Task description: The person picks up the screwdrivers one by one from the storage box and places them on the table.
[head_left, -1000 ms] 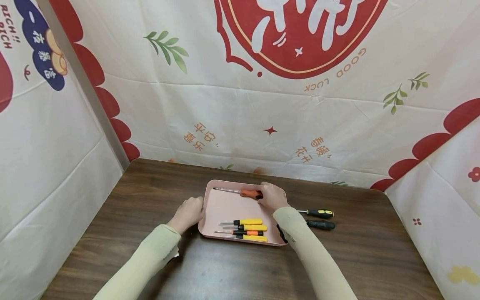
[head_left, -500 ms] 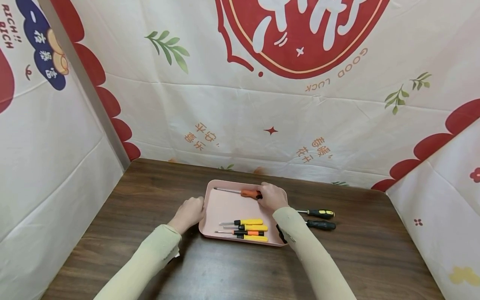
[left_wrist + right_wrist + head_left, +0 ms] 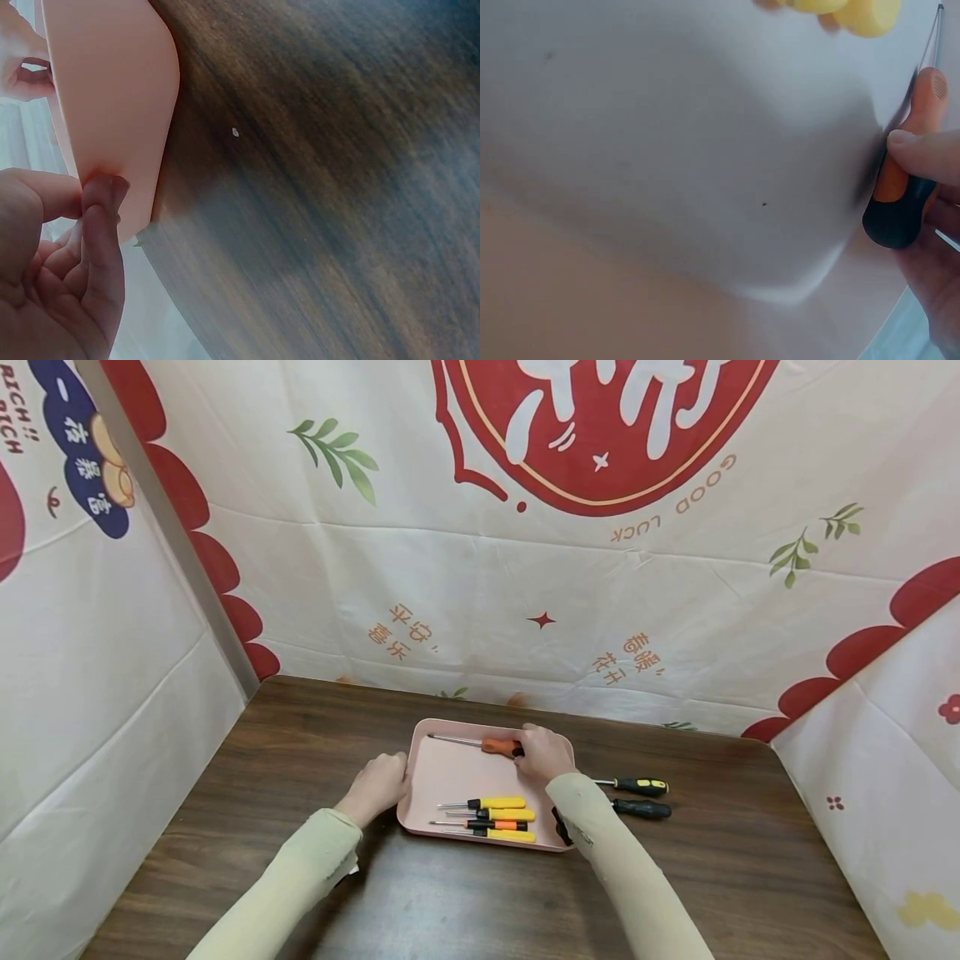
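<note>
A shallow pink tray [image 3: 450, 777] lies on the wooden table. My left hand [image 3: 377, 787] pinches its left wall between thumb and fingers, as the left wrist view shows close up. Inside the tray's back right corner, my right hand [image 3: 545, 752] holds an orange and black screwdriver [image 3: 498, 747] by the handle, thumb on top. Its shaft points left along the back wall. At the tray's front lie several small screwdrivers: yellow-handled ones such as the yellow screwdriver [image 3: 510, 803], and a black and orange screwdriver [image 3: 513, 826] among them.
Right of the tray, on the table [image 3: 742, 843], lie a black and yellow screwdriver [image 3: 643, 787] and a black screwdriver [image 3: 642, 810]. Another black handle [image 3: 561, 828] shows partly behind the right sleeve. A printed cloth [image 3: 480, 577] hangs behind the table and at both sides.
</note>
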`<state>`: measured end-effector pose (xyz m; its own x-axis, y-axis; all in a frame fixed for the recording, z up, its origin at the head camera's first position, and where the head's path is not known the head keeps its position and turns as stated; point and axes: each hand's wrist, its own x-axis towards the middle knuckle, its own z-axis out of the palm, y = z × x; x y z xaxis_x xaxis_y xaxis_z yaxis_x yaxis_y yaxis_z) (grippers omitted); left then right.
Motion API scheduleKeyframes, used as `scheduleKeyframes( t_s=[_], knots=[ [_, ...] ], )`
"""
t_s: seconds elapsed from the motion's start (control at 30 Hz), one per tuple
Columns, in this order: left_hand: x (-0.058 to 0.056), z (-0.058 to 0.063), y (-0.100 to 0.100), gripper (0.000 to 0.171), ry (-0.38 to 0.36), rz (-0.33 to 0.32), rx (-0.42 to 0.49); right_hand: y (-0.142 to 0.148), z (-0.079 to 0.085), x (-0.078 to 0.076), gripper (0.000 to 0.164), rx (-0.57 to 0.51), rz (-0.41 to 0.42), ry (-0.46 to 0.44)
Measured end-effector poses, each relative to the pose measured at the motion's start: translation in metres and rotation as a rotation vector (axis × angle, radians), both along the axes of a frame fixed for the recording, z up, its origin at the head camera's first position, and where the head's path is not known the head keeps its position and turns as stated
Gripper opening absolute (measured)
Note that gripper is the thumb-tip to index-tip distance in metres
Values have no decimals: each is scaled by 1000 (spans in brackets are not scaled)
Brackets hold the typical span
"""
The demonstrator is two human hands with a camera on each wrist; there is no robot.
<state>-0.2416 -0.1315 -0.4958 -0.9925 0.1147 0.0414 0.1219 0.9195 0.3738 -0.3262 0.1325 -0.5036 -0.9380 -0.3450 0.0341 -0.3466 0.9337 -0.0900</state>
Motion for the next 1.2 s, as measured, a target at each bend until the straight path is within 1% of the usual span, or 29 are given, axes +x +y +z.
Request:
scheduleKeyframes(
  t_s=[0.13, 0.37, 0.57, 0.9, 1.07, 1.2],
  knots=[
    [0, 0, 0, 14, 1, -1, 4, 1, 2, 1, 27, -20, 16, -9],
    [0, 0, 0, 14, 3, -5, 10, 6, 10, -1, 23, -42, 130, 22],
    [1, 1, 0, 15, 2, -4, 13, 14, 13, -3, 18, -94, 188, 40],
    [0, 0, 0, 15, 4, -5, 6, 27, 25, 3, 15, -170, 219, 48],
    [0, 0, 0, 14, 0, -8, 9, 34, 33, 8, 19, -206, 203, 34],
    [0, -1, -1, 14, 3, -11, 7, 41, 37, 10, 19, -213, 172, 18]
  ],
)
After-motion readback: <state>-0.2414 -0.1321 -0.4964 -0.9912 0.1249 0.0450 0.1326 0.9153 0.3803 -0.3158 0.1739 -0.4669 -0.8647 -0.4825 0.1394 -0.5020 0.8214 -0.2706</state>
